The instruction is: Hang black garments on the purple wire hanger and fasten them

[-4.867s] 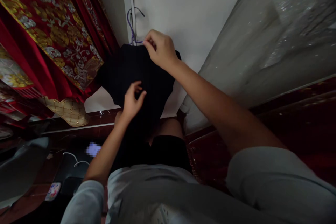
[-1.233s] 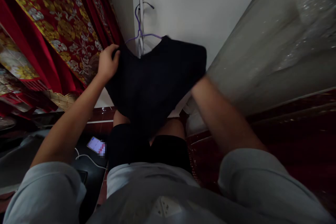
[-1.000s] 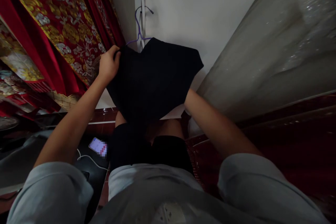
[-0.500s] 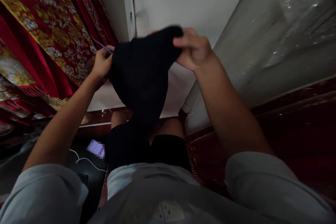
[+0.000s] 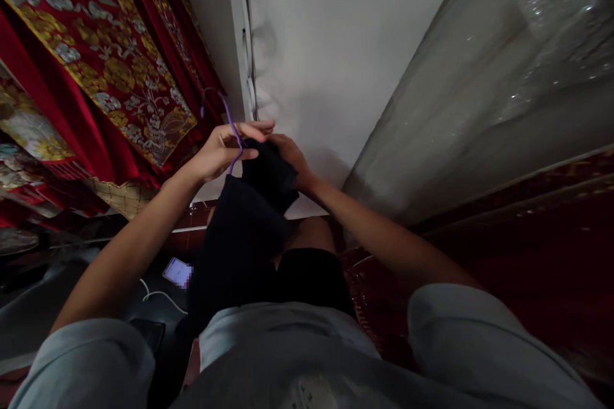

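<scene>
dark, flat surface (image 5: 173, 327) — low at the person's left, reddish floor (image 5: 190, 361) showing beside it. phone (image 5: 176, 271): lying on the surface face up, screen lit, partly pixelated. white cable (image 5: 160, 293): laid in a loose curve near the phone, closer to the person. black flat object (image 5: 149, 332): beyond the left sleeve (image 5: 100, 358), partly hidden — type cannot be told.

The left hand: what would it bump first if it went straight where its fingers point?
Probably the bare right hand, just beyond the bare left hand. The dark, bunched cloth garment is beside it, and depth is unclear, so that might come first.
</scene>
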### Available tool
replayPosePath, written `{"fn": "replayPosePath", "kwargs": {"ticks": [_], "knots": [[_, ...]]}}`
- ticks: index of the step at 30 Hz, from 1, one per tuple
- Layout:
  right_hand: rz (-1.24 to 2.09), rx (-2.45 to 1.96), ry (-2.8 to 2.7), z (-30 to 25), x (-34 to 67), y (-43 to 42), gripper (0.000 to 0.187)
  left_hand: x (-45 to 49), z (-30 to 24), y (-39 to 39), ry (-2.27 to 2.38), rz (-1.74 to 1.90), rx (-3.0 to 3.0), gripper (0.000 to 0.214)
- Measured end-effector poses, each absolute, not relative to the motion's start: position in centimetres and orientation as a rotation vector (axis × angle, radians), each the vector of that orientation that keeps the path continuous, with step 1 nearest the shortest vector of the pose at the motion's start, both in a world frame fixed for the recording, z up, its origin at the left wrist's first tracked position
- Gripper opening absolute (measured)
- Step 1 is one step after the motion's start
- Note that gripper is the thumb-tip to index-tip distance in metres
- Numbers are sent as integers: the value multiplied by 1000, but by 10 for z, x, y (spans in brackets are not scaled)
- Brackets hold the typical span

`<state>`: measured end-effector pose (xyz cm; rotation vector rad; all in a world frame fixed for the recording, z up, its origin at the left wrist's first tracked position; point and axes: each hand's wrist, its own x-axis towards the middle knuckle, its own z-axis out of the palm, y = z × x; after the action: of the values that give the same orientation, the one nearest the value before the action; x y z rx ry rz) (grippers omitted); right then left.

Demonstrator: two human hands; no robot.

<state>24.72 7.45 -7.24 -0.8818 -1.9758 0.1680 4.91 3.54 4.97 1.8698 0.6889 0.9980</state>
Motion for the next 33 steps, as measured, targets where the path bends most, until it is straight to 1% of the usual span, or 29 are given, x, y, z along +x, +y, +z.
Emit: {"fn": "replayPosePath", "kwargs": {"ticks": [1,2,4,5,7,8,11,13,16,19,22,26,30,32,33], "knots": [[68,-907,-1999,-68,260,73,64,41,45,35,751,1035,1791,27],[-31,-980,-2004,-63,273,73,69,30,38,34,846,1079,1690,32],[-147,-1213,-1908,-47,296,75,79,6,21,28,1042,1161,1475,23],[-182,-1330,-1826,-38,303,77,81,-4,11,24,1115,1186,1392,27],[-229,-1491,-1671,-18,309,84,81,-18,-9,13,1144,1217,1301,50],[-245,-1537,-1620,-7,308,89,80,-20,-19,8,1104,1227,1279,54],[-247,-1560,-1597,18,297,101,75,-10,-40,-2,1012,1356,1213,52],[-231,-1496,-1635,26,291,104,69,4,-51,-3,1059,1509,1194,54],[-229,-1423,-1670,24,295,98,67,22,-67,-5,1190,1652,1033,44],[-228,-1432,-1683,19,305,94,70,34,-84,-11,1292,1614,825,38],[-224,-1450,-1684,24,307,102,69,42,-90,-16,1265,1558,793,44],[-202,-1442,-1761,41,300,108,75,45,-77,-14,1083,1509,944,53],[-165,-1257,-1954,38,300,82,86,40,-70,-16,1123,1527,953,43],[-97,-1161,-1905,21,294,63,83,38,-78,-24,1188,1522,875,38],[-51,-1125,-1809,8,286,55,76,38,-85,-29,1217,1515,836,37]]}}
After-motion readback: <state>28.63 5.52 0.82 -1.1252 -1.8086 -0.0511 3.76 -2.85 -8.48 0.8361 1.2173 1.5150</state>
